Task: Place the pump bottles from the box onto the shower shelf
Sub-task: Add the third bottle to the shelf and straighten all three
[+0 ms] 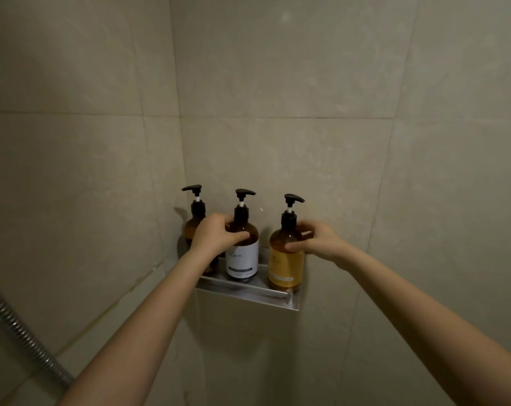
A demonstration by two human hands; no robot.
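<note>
Half-seen things around the shower shelf

The left hand (216,235) covers most of the left bottle (193,230), hiding any label. Print on the middle bottle (242,253) and the yellow bottle (286,262) is too small to read. The shelf (248,291) hides their bases. The hose (22,332) runs off the left edge.

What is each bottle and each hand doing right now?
Left amber pump bottle: upright on the shelf, partly hidden by the left hand.
White-labelled amber pump bottle: upright, gripped by the left hand.
Yellow-labelled amber pump bottle: upright, gripped by the right hand.
Metal shower shelf: holds all three.
</note>
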